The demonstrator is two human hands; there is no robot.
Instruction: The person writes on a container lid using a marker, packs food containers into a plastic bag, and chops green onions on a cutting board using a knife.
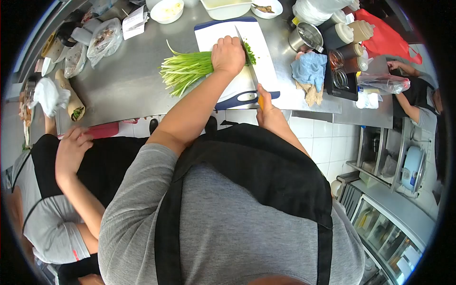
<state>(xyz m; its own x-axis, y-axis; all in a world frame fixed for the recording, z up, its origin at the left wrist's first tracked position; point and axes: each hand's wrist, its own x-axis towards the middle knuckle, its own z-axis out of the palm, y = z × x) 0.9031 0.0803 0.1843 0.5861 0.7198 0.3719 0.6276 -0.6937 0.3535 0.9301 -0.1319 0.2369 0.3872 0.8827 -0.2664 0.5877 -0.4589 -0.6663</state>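
Note:
My left hand (229, 56) is closed over a bundle of long green stalks, which look like chives or scallions (187, 70), pressing it onto a white cutting board (261, 78) with blue ends. My right hand (269, 113) grips the orange handle of a kitchen knife (252, 71). The blade points away from me and stands just right of my left fingers, at the cut end of the bundle. Small chopped green pieces (250, 53) lie along the blade's far side. The loose ends of the stalks spread leftward onto the steel table.
Right of the board are a blue cloth (309, 69), a steel pot (305, 37) and a black tray (341, 85) with bottles. White containers (227, 8) line the back. Plastic bags (105, 40) sit at left. A co-worker (71, 156) stands close on my left; another person (415, 95) is at right.

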